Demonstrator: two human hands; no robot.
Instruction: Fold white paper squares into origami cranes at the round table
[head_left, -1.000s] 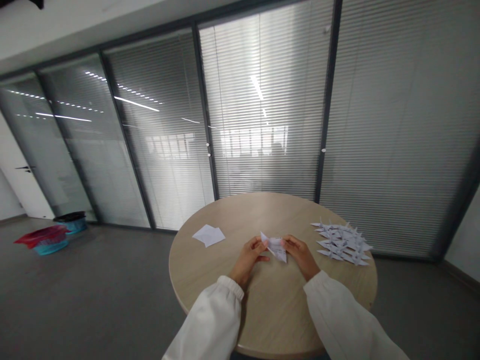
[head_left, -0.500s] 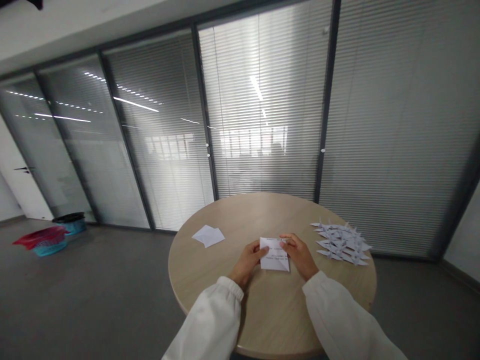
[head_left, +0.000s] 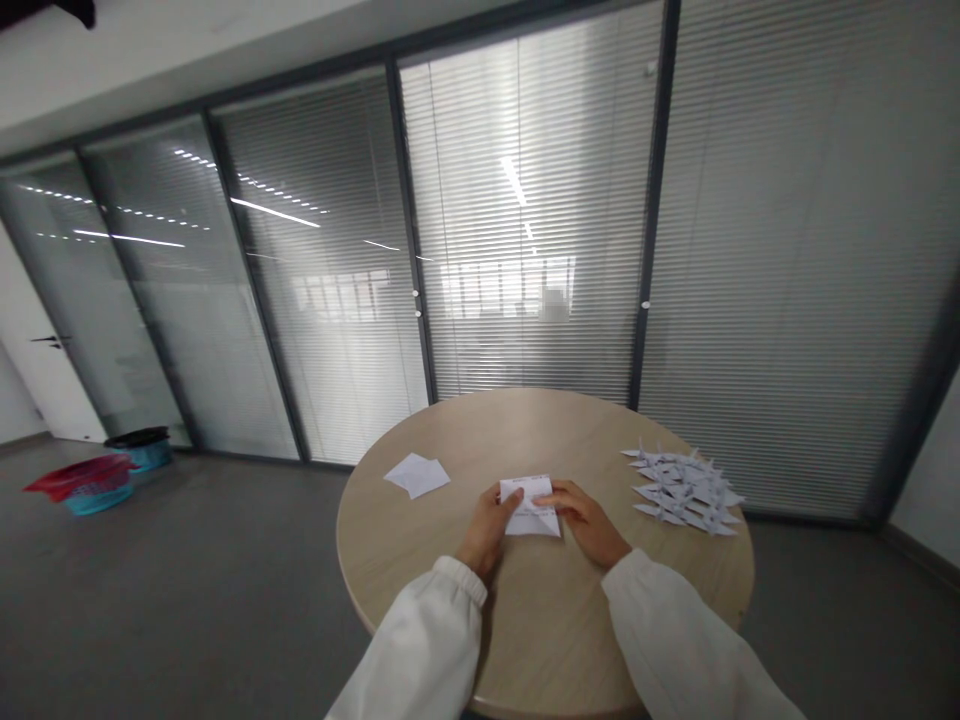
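Observation:
A small folded sheet of white paper [head_left: 534, 520] with printed lines on it is between my two hands, over the near middle of the round table [head_left: 555, 640]. My left hand [head_left: 487, 525] grips its left edge, thumb on top and the fingers hidden behind. On the other side my right hand [head_left: 589, 520] pinches the paper's right edge, its thumb reaching across the printed face. To the right lies a group of folded paper cranes [head_left: 682, 485] with pointed tips, set close together. A few white paper sheets [head_left: 417, 475] lie overlapped on the left.
Behind the table runs a glass partition with blinds [head_left: 525, 230]. On the floor at the far left stand a blue basket with a red liner [head_left: 90, 485] and a blue basket with a black liner [head_left: 146, 450]. A white door [head_left: 52, 350] is beyond them.
Both hands have shifted the folded paper a little to the left, and it is tilted more. My right thumb now reaches further across its face.

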